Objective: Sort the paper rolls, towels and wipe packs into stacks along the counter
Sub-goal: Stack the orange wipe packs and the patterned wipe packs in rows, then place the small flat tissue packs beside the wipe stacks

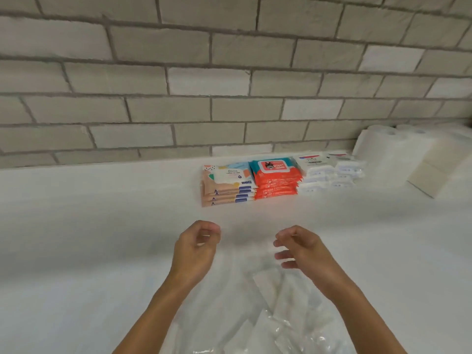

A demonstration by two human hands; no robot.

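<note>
Beyond left hand [195, 249] and right hand [298, 247]: four peach packs [227, 186] stacked; four orange packs [275, 181], "Wipes", "80". Both hands curled; grip cannot be told.

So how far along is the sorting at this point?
Mostly done, it seems: a peach wipe stack, an orange wipe stack, white packs and paper rolls line the wall. Nothing is in hand; the left hand and right hand hover, fingers loosely curled, over clear plastic wrapping on the counter, whose contents are unclear and may be left to sort.
</note>
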